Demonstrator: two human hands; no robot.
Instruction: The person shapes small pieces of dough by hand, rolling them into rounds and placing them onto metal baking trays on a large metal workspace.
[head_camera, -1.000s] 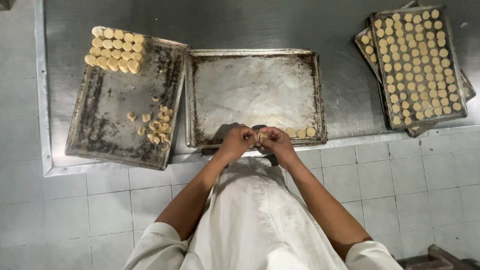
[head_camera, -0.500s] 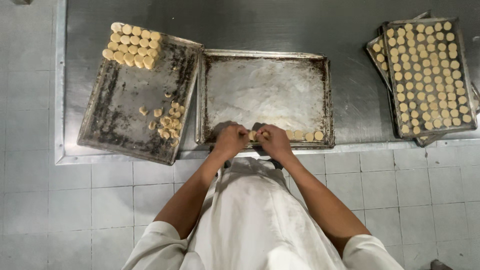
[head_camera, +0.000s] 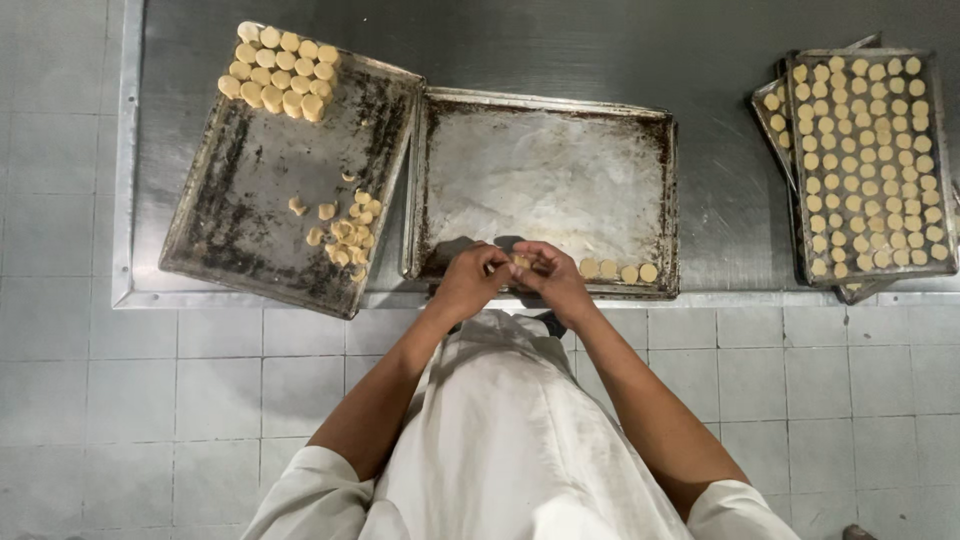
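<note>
Commercial bakery kitchen: steel worktable (head_camera: 700, 30), tiled floor (head_camera: 130, 400), worn baking trays (head_camera: 545, 180), dough-piece tray (head_camera: 870, 165) at 2 o'clock.

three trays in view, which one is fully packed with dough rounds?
The right-hand tray, stacked on another tray. Rounds cover it in rows. The middle tray holds only a short row at its near edge; the left tray has one block and loose bits.

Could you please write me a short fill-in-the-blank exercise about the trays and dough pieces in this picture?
1. Both hands, left hand and right hand, meet over the ___ tray.
2. A short row of dough rounds lies along that tray's ___ edge.
3. The tray almost fully covered with rounds sits on the person's ___.

Missing words: middle; near; right
</note>
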